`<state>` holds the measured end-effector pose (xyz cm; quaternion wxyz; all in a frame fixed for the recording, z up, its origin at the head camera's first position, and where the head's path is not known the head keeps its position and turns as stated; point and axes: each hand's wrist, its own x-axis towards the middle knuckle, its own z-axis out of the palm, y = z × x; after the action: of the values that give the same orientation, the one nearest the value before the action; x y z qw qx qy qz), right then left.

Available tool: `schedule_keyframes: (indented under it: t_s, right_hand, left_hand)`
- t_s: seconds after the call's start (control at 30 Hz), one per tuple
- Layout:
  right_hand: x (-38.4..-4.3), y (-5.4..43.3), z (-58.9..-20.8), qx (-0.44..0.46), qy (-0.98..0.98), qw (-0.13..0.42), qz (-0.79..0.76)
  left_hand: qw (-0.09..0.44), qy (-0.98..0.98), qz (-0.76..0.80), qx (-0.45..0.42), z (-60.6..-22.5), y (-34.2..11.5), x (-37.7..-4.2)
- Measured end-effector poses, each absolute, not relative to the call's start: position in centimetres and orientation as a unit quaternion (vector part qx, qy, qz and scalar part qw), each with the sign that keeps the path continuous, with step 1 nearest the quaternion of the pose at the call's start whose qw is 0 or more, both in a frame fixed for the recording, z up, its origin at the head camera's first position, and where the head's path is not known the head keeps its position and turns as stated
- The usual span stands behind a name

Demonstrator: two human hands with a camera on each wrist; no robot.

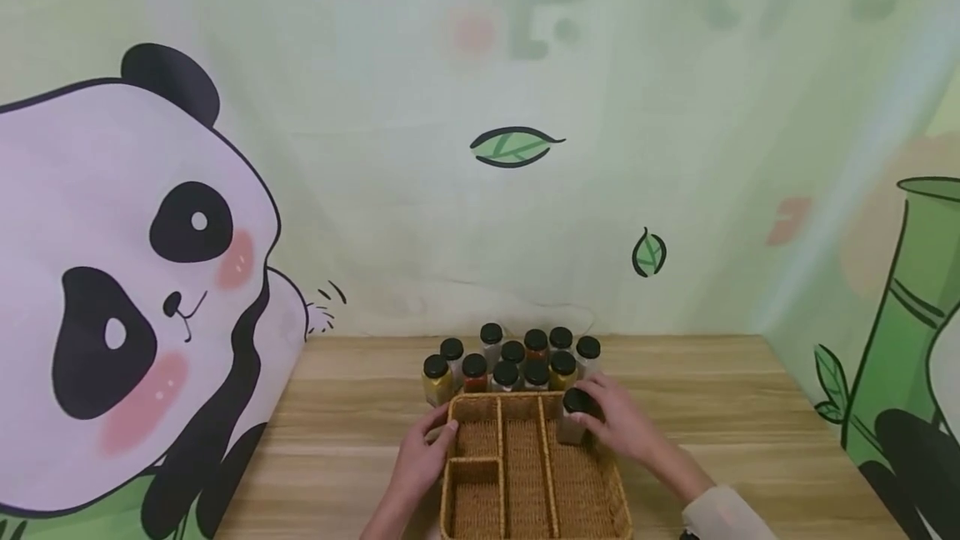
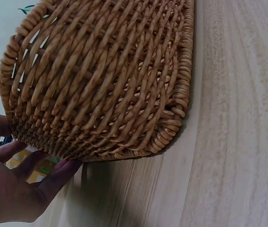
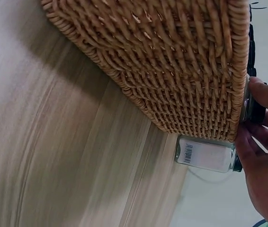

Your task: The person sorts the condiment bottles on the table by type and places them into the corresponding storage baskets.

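Note:
A woven wicker basket (image 1: pixel 522 465) with several compartments stands on the table. My left hand (image 1: pixel 420 457) grips its far left corner, the thumb over the rim and the fingers against the outer wall, as the wicker wall (image 2: pixel 101 80) in the left wrist view also shows. At the far end of the right-hand compartment, my right hand (image 1: pixel 618 419) holds a glass spice jar (image 1: pixel 572 430) with a black lid, upright. Its bottom lies below the rim; whether it touches the basket floor I cannot tell. In the right wrist view the basket wall hides most of this jar.
Several black-lidded spice jars (image 1: pixel 475 372) with yellow, red and pale contents crowd behind the basket. One jar with a barcode label (image 3: pixel 205 154) stands just past the basket's far right corner. The wooden table (image 1: pixel 720 398) meets a panda-print backdrop (image 1: pixel 420 215).

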<state>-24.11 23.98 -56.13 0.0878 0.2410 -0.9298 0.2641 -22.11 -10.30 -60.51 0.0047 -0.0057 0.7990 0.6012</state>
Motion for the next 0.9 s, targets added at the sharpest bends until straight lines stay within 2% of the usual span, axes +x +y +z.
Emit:
schedule_keyframes:
  t_s: [0.57,0.9]
  right_hand:
    - [-23.97,23.68,-55.5,0.244,-0.928,0.067,0.274]
    - [-23.85,23.87,-55.24,0.239,-0.929,0.077,0.271]
  left_hand:
    - [0.024,0.794,0.607,0.013,-60.44,-10.77,-22.34]
    - [0.024,0.797,0.603,0.013,-60.09,-10.5,-22.22]
